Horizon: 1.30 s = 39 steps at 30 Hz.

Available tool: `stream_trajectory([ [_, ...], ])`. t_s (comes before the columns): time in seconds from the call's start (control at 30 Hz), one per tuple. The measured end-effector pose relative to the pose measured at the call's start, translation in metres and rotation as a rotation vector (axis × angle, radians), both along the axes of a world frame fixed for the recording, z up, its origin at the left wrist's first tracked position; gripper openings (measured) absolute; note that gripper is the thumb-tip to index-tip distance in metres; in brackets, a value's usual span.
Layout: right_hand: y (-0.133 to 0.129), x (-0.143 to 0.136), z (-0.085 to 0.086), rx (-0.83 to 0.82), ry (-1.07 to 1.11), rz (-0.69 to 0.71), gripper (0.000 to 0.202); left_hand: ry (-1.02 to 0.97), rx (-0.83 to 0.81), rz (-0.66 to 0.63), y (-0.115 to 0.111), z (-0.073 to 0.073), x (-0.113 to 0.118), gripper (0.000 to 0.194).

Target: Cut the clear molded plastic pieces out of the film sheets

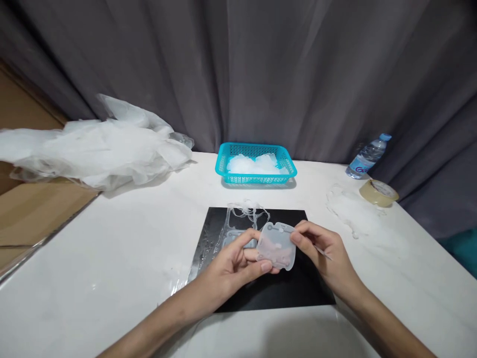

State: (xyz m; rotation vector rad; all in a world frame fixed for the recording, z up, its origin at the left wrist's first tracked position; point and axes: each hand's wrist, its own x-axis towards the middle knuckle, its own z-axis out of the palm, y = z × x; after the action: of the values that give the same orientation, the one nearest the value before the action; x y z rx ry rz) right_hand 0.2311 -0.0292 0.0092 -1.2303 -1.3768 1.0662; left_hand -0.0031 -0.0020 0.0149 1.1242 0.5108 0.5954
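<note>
A translucent, roughly square plastic piece (276, 245) with rounded corners is held up over a black mat (272, 288). My left hand (238, 266) grips it from the left, thumb on its lower edge and fingers behind. At its upper right corner, the thumb and index finger of my right hand (322, 248) are pinched together. A thin, pale sliver sticks out beneath the right fingers; what it belongs to is unclear. Behind my left hand, another clear plastic piece (233, 238) and curly translucent scraps (248, 211) lie on the mat.
A blue basket (257, 178) holding whitish pieces stands behind the mat. White plastic bags (112, 149) lie at the left by a cardboard box (40, 209). At the right are a water bottle (367, 159), a tape roll (378, 193) and thin translucent scraps (345, 214).
</note>
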Motion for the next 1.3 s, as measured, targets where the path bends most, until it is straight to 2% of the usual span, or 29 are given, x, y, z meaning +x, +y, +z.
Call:
stream_trajectory([
  [0.13,-0.001,-0.002,-0.001,0.024,-0.016,-0.002,0.032,0.069,0.028,0.022,-0.003,-0.002,-0.001,0.028],
  [0.23,-0.001,-0.005,-0.002,0.117,-0.084,-0.022,0.028,0.125,0.042,0.073,-0.003,-0.003,-0.001,0.028],
  [0.47,-0.001,-0.010,-0.006,0.360,-0.199,0.011,0.013,0.051,0.026,0.189,0.006,-0.014,-0.002,0.031],
  [0.6,0.000,-0.010,-0.008,0.439,-0.230,-0.019,0.007,0.170,0.049,0.220,0.004,-0.021,-0.004,0.036],
  [0.73,0.001,-0.008,-0.010,0.493,-0.369,-0.030,0.008,0.249,0.151,0.190,0.002,-0.018,-0.005,0.036],
  [0.8,0.004,-0.006,-0.016,0.525,-0.503,-0.065,0.009,0.311,0.270,0.199,0.014,-0.012,-0.007,0.034],
  [0.87,0.008,-0.003,-0.025,0.544,-0.635,-0.117,0.012,0.397,0.430,0.285,0.043,-0.002,-0.009,0.036],
  [0.97,0.015,0.001,-0.039,0.539,-0.751,-0.158,0.016,0.551,0.778,0.538,0.112,0.020,-0.009,0.041],
  [1.03,0.019,0.002,-0.045,0.521,-0.793,-0.157,0.020,0.596,0.851,0.610,0.162,0.036,-0.006,0.044],
  [1.1,0.021,0.002,-0.048,0.511,-0.810,-0.151,0.024,0.661,0.903,0.664,0.197,0.046,-0.003,0.045],
  [1.13,0.021,0.002,-0.048,0.507,-0.805,-0.146,0.026,0.686,0.931,0.687,0.205,0.049,-0.003,0.045],
  [1.2,0.020,0.004,-0.047,0.498,-0.754,-0.128,0.031,0.717,0.989,0.684,0.200,0.046,-0.009,0.042],
  [1.23,0.019,0.006,-0.046,0.491,-0.710,-0.117,0.034,0.722,1.016,0.654,0.187,0.042,-0.016,0.040],
  [1.3,0.016,0.010,-0.043,0.460,-0.590,-0.092,0.044,0.718,1.055,0.510,0.147,0.030,-0.033,0.033],
])
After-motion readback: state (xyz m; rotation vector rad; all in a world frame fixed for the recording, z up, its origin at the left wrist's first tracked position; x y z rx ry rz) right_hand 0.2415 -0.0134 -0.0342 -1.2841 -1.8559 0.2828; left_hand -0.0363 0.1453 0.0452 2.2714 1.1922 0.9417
